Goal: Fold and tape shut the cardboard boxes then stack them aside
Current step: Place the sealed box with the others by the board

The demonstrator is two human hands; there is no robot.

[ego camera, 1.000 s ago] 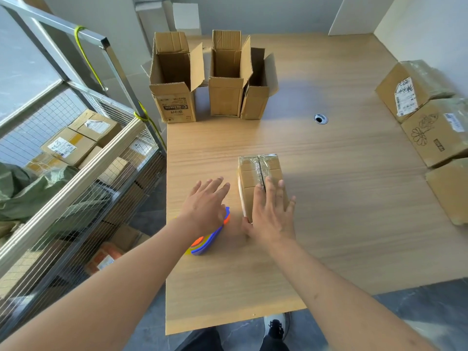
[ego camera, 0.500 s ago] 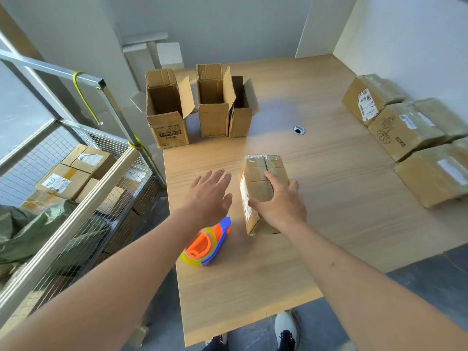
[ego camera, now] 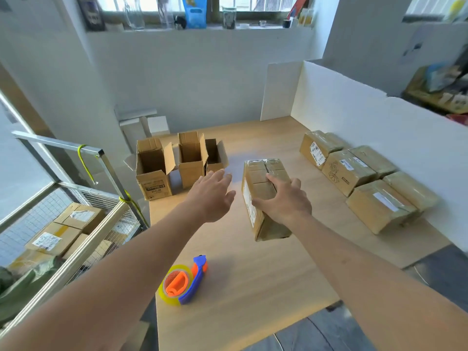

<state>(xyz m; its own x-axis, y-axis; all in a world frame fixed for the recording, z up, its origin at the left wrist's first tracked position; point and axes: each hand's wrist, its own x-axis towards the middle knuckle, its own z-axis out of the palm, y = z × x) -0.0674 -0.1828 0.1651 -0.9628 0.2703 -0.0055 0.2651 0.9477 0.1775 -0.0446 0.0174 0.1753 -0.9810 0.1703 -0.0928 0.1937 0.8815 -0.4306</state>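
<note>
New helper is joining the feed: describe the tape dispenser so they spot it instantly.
Start at the wooden table; on its near left part, below the left hand, lies the tape dispenser. It is the only bright thing among brown cartons: orange core, blue handle, yellowish tape roll.

Both forearms bare, extended fwd over tabletop [ego camera: 253, 287] from near edge. Left hand [ego camera: 212, 196]: palm down, fingers straight and slightly spread, holds nothing, hovers toward far-left part. Right hand [ego camera: 283, 201]: fingers and thumb curled over top of taped box [ego camera: 258, 183], gripping it, box tilted, off surface.
</note>
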